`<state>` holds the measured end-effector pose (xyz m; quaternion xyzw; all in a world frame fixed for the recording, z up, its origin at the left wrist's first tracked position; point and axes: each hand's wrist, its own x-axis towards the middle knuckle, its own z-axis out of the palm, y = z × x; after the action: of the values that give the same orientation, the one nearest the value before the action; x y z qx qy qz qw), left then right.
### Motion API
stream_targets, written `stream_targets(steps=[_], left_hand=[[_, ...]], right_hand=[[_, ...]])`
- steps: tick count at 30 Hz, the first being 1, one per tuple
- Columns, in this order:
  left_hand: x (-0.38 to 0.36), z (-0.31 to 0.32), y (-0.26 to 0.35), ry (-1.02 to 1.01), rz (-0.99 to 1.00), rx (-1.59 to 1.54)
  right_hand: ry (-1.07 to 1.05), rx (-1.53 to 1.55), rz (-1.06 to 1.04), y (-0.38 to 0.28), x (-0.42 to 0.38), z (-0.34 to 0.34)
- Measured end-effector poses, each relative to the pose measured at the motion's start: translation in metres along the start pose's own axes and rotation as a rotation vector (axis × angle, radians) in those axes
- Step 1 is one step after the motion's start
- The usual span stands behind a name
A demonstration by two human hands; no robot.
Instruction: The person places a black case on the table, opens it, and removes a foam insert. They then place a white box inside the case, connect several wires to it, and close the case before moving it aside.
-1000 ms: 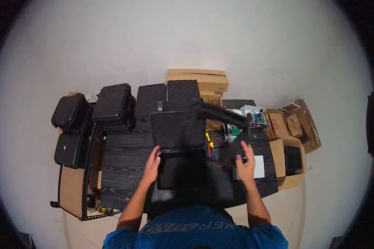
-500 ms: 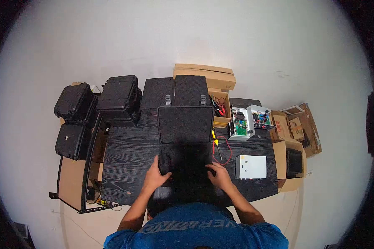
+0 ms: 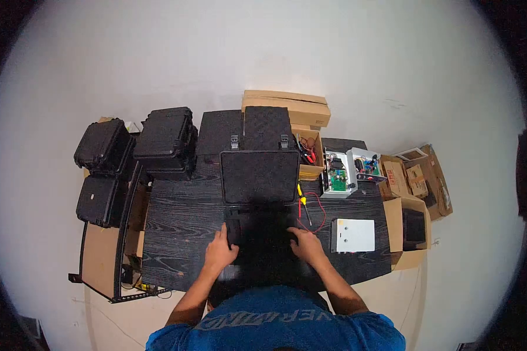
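A black hard case (image 3: 259,177) lies open in front of me, its lid raised and two latches on the lid's edge. The inside of its lower half is dark and largely unreadable, under a deep shadow. My left hand (image 3: 221,253) rests at the left rim, index finger stretched forward and thumb apart, pointing inward. Over the right rim reaches my right hand (image 3: 306,245), its index finger and thumb apart. I see nothing held in either hand. A yellow-handled screwdriver (image 3: 303,200) and a red wire (image 3: 325,213) lie right of the case.
Right of the case are a white box with knobs (image 3: 357,235), opened circuit-board housings (image 3: 338,178) and a carton of tools (image 3: 311,168). Several closed black cases (image 3: 165,140) stand at the left. Another carton (image 3: 395,225) sits by the table's right edge.
My left hand's index finger has drawn back slightly toward me, and its thumb is closer in. The right hand is nearly in place. The view has shifted slightly.
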<state>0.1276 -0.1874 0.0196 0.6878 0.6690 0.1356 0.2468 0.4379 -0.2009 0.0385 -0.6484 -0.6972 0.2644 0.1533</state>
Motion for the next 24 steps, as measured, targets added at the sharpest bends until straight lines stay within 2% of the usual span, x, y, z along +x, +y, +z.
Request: stream_targets(steps=[8,11,14,17,24], left_hand=[[0.015,0.003,-0.006,-0.032,-0.003,0.085],[0.011,-0.016,0.019,0.005,-0.017,0.074],[0.016,-0.006,0.011,0.017,0.006,0.039],[0.018,-0.007,0.014,0.018,0.014,0.019],[0.023,-0.020,0.025,0.022,0.008,0.108]], right_hand=[[-0.082,-0.110,0.036,0.010,0.012,0.005],[0.288,-0.074,-0.178,0.002,0.014,0.006],[0.264,0.064,-0.191,-0.002,0.029,0.005],[0.186,0.063,-0.228,0.010,0.046,0.016],[0.227,0.037,-0.272,0.004,0.052,0.002]])
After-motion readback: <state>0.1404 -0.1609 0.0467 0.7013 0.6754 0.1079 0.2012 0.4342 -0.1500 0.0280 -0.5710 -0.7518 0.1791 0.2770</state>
